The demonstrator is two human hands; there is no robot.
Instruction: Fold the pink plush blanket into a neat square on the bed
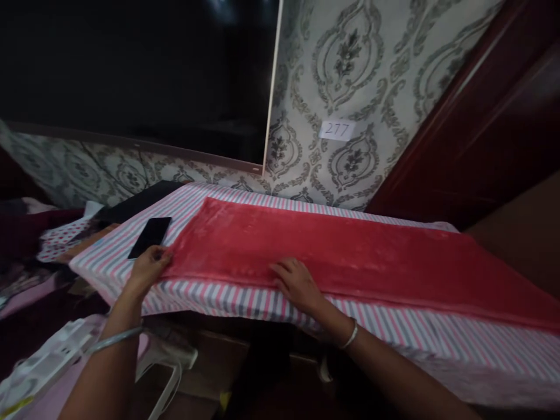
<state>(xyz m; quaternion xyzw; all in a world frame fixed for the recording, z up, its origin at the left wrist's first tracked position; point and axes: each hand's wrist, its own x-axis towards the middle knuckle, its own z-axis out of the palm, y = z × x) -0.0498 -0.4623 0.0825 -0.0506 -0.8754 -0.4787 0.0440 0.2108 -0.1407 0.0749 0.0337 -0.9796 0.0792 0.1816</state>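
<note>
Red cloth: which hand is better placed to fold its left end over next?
Left, likely: the left hand is at the near left corner of the cloth; the right hand lies further along its near edge.

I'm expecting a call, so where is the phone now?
In the head view, the phone lies on the striped cover, left of the red cloth and just beyond the left hand.

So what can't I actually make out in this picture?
All in the head view:
The red cloth: its right end is cut off by the right edge.
The left hand: fingertips blurred, so its grip is unclear.
The right hand: hides the patch beneath it.
The television: its top is cut off by the upper edge.
</note>
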